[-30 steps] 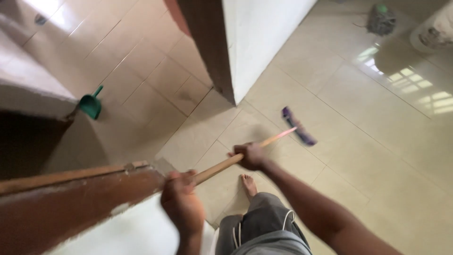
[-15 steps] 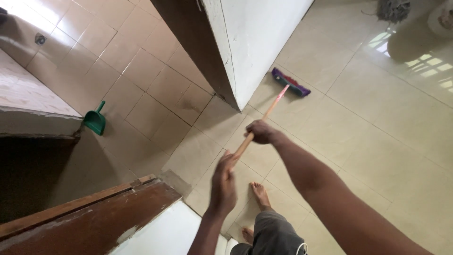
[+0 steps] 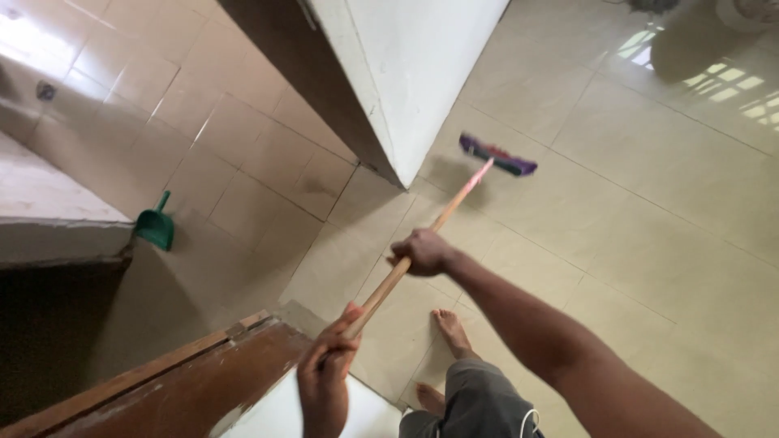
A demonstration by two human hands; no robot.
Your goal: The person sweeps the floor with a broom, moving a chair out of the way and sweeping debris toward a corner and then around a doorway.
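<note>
Wooden broom handle runs diagonally from near left to far right across the cream floor tiles. Right hand is wrapped fully around the handle at mid-length. Left hand is closed around the near end, low in the view beside the brown door frame. Purple brush head sits at the far end, on or just above the floor near the corner of the white wall; contact cannot be confirmed owing to blur. Green dustpan lies well apart at far left, beside a raised ledge; its contents cannot be made out. Bare feet stand near the handle.
</note>
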